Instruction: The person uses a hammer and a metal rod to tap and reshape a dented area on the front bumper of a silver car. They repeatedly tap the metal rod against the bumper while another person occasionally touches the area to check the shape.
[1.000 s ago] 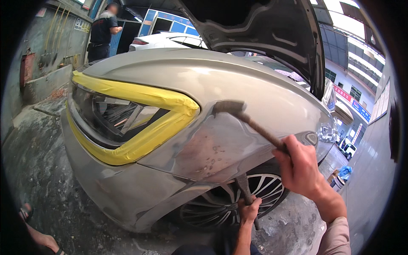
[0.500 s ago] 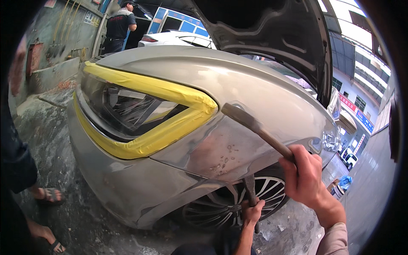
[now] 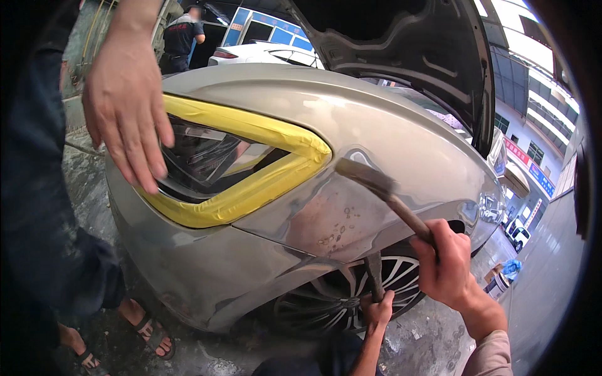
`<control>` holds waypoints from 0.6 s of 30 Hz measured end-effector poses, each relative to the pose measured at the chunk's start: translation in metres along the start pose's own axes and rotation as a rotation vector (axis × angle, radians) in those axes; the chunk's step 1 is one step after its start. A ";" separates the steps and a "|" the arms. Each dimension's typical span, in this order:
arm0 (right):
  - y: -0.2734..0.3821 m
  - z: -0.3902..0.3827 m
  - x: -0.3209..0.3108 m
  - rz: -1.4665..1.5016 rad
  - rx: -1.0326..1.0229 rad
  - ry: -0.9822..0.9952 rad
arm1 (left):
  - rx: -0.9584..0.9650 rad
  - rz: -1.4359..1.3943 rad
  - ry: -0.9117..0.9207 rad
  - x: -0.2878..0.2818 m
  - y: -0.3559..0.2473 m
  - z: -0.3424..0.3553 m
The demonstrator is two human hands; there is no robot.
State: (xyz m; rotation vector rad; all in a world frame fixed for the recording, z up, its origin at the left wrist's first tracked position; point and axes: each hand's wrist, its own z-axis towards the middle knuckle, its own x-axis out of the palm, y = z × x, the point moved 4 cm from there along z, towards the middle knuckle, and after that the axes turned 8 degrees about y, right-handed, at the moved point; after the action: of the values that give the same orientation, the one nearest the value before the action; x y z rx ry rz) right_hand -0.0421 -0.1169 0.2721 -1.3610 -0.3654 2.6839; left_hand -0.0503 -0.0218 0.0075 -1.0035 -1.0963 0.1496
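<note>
My right hand (image 3: 446, 263) is closed round the handle of a hammer (image 3: 411, 216). The hammer's head hovers in front of the silver-beige fender (image 3: 414, 144), above a sanded, reddish-brown patch (image 3: 326, 219) with several small round marks. Lower down, my left hand (image 3: 378, 308) grips a dark metal bar (image 3: 374, 276). The bar's upper end sits at the wheel arch edge below the patch; whether it touches the panel I cannot tell. Left of the patch is the headlight (image 3: 207, 156), bordered by yellow masking tape (image 3: 251, 125).
Another person's open hand (image 3: 128, 106) hangs before the headlight; their dark-trousered leg (image 3: 44, 207) and sandalled foot (image 3: 150, 329) stand at the left. The hood (image 3: 401, 56) is raised. Behind my left hand is the spoked wheel (image 3: 326, 301). A second person (image 3: 182, 41) stands at the back.
The nearby person has stepped in from the left, and their hand now reaches in front of the headlight. My hammer and bar have barely moved; the view has shifted slightly.
</note>
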 end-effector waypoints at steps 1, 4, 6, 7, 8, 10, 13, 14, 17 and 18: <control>-0.005 -0.007 -0.001 0.022 0.017 -0.028 | 0.013 0.017 -0.031 0.001 0.001 0.001; -0.029 -0.051 0.008 0.287 0.311 -0.126 | 0.021 0.014 -0.092 0.003 0.005 0.000; -0.052 -0.092 0.027 0.573 0.584 -0.158 | 0.013 -0.012 -0.115 0.004 0.006 0.000; -0.065 -0.115 0.038 0.659 0.700 -0.155 | 0.009 -0.025 -0.117 0.004 0.007 -0.001; -0.075 -0.137 0.048 0.632 0.758 -0.164 | -0.007 -0.039 -0.122 0.004 0.008 0.000; -0.099 -0.189 0.071 0.536 1.026 -0.111 | 0.009 -0.023 -0.140 0.002 0.008 -0.001; -0.119 -0.269 0.103 0.689 1.212 -0.181 | -0.009 -0.058 -0.110 0.004 0.010 -0.002; -0.122 -0.291 0.116 0.747 1.154 -0.251 | -0.012 -0.075 -0.115 0.003 0.010 -0.002; -0.129 -0.343 0.163 0.927 1.100 -0.375 | -0.016 -0.123 -0.114 0.006 0.010 -0.003; -0.128 -0.353 0.175 0.901 1.067 -0.318 | -0.021 -0.133 -0.119 0.007 0.010 -0.003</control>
State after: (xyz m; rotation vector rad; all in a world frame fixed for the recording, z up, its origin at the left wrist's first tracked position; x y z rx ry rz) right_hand 0.1378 0.1003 -0.0319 -0.7915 1.7696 2.7766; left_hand -0.0408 -0.0146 0.0047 -0.9464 -1.2722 0.0907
